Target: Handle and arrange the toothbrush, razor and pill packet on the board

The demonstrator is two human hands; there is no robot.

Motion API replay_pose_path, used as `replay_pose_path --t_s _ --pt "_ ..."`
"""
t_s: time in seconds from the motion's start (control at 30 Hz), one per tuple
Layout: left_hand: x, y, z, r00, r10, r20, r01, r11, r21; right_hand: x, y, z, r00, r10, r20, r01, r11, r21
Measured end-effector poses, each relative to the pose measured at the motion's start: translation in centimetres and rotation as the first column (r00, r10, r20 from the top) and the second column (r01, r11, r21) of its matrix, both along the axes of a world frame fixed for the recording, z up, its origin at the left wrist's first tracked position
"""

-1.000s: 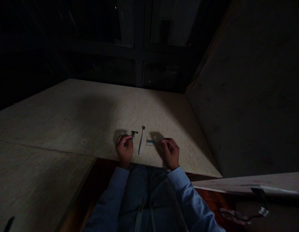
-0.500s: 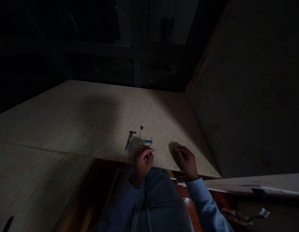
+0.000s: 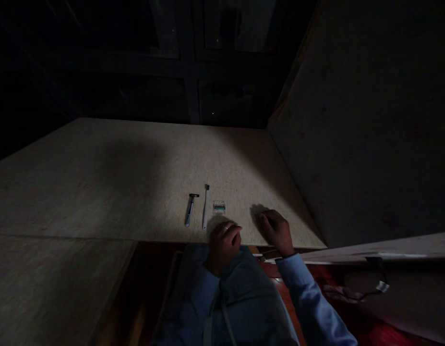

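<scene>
A razor (image 3: 189,210) lies on the pale tabletop, its dark head pointing away from me. Just right of it is a slim white toothbrush (image 3: 206,207) with a dark head at the far end. Beside that sits a small clear case (image 3: 219,207) with a teal-edged piece inside, probably a blade cartridge. My left hand (image 3: 225,242), a ring on one finger, is curled closed at the table's front edge, below the case and apart from it. Farther right, my right hand (image 3: 277,229) rests loosely closed by the tabletop. Nothing shows in either hand.
The pale table (image 3: 143,192) runs far to the left, with a seam and a side section (image 3: 56,283) at lower left. A wall (image 3: 366,134) bounds it on the right. Dark window panes stand behind. A cable (image 3: 366,293) hangs at lower right.
My left hand has drawn back and to the right, off the toothbrush's near end, so its whole handle shows. The right hand stays nearly in place. The view has shifted slightly.
</scene>
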State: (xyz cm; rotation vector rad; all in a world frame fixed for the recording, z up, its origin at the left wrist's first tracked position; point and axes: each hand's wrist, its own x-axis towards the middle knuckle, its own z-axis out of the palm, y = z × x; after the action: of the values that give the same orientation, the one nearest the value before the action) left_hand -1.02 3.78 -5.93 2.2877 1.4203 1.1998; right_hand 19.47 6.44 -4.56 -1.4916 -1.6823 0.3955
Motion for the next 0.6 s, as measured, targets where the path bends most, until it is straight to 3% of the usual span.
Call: replay_pose_path --t_s 0.23,0.4,0.5,0.6 --pt "-0.5 0.2 0.3 0.994 -0.039 0.099 0.050 0.993 -0.108 0.1 0.1 -0.2 1.000 -0.025 0.003 0.025 1.000 -0.012" --pt "-1.9 -0.2 1.4 0.918 -0.049 0.394 0.150 0.962 -0.229 0.2 0.1 -0.3 1.000 -0.030 -0.001 0.029 0.999 -0.017" --pt "-3.4 -0.5 2.0 0.881 0.074 0.468 0.035 0.975 -0.219 0.3 0.1 -0.3 1.000 -0.022 0.001 0.022 1.000 -0.013" --pt "-5.7 -0.4 2.5 0.868 0.243 0.433 -0.178 0.966 -0.186 0.3 0.0 -0.3 1.000 -0.012 0.001 0.012 1.000 -0.015"
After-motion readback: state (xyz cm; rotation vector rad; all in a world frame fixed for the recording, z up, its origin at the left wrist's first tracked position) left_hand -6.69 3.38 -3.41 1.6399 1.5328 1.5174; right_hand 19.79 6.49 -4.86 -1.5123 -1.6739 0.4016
